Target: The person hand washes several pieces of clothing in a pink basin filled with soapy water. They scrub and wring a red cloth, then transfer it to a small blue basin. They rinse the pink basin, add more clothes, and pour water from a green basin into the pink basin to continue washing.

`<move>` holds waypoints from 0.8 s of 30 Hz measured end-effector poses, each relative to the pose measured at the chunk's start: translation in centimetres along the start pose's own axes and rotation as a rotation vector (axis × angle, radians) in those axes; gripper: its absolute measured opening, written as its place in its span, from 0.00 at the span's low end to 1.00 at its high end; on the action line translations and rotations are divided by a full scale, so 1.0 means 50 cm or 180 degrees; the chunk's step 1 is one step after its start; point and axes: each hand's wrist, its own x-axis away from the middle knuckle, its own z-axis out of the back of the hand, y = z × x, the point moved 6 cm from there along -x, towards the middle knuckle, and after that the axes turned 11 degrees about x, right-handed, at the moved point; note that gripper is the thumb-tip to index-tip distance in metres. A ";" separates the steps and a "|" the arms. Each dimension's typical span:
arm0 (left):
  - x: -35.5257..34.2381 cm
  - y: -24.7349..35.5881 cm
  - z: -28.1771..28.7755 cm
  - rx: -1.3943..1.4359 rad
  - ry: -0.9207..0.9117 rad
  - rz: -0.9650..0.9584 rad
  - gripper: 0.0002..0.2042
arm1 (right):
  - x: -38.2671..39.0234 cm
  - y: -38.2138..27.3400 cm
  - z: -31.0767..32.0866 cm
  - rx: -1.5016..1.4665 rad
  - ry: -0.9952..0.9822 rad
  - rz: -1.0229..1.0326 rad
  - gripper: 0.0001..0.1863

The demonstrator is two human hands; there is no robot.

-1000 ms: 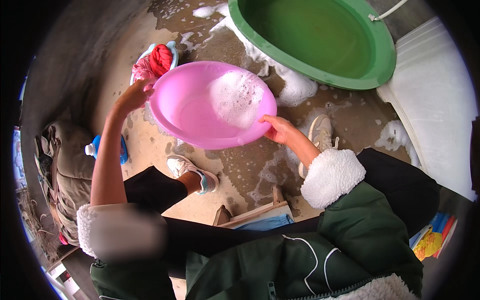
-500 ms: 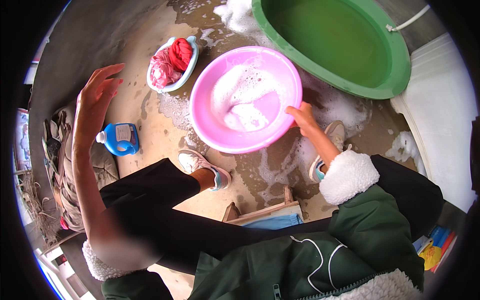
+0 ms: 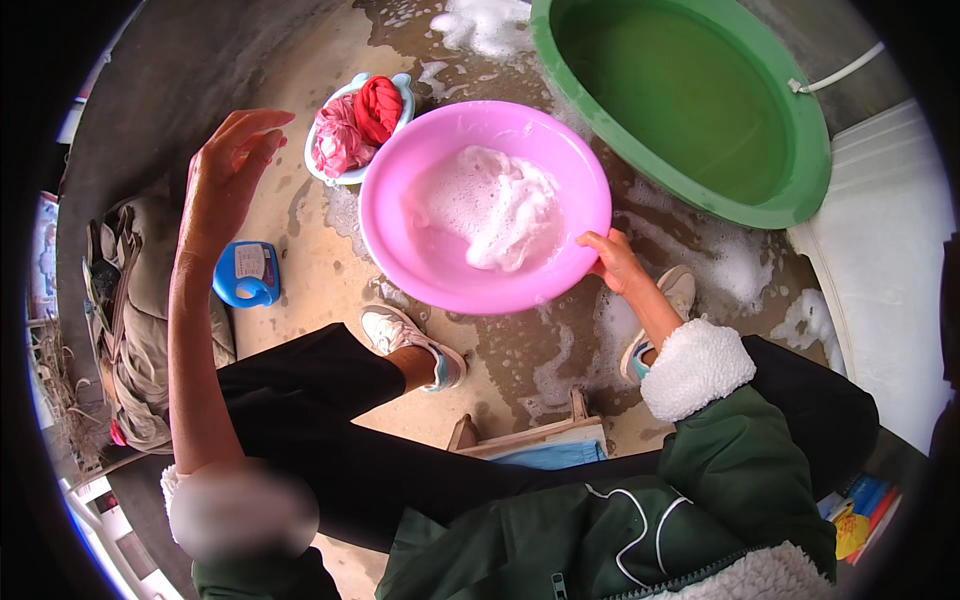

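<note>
A pink basin [image 3: 400, 175] is in front of me with a layer of white suds [image 3: 515, 215] inside. My right hand [image 3: 614, 260] grips the basin's right rim, thumb on top and the other fingers hidden underneath. Out to the left, my left hand [image 3: 228, 175] is raised in the air, fingers loosely bent and apart, with nothing in it. Below it lies a blue detergent bottle [image 3: 246, 274], partly covered by my wrist. Beyond the basin's left side, a small light-blue basin [image 3: 352, 176] holds red cloth [image 3: 378, 110] and pink cloth [image 3: 340, 138].
A large green tub [image 3: 815, 170] with water stands at the far right, a white hose [image 3: 845, 68] over its edge. Foam [image 3: 485, 28] and wet patches spread over the floor. A wooden stool [image 3: 530, 437] is between my legs. Bundled fabric [image 3: 160, 340] lies left, a white panel [image 3: 880, 240] right.
The suds have shifted and gathered toward the basin's right side. My left hand appears farther right and now covers the bottle's white cap. My right hand keeps its hold; the whole view has shifted slightly.
</note>
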 end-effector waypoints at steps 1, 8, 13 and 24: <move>-0.004 0.002 -0.007 0.0000 -0.0027 -0.0021 0.10 | -0.003 0.003 -0.001 0.0012 -0.0019 -0.0014 0.19; -0.015 -0.006 -0.017 0.0169 -0.0051 0.0197 0.10 | -0.028 0.089 -0.067 -0.1040 -0.0062 -0.0807 0.08; -0.022 -0.025 -0.022 0.0080 -0.0174 0.0175 0.10 | -0.022 0.082 -0.083 -0.1737 -0.0093 -0.1318 0.06; -0.024 -0.037 -0.023 -0.0032 -0.0178 0.0303 0.09 | -0.026 0.044 -0.135 -0.2936 -0.1041 -0.1335 0.19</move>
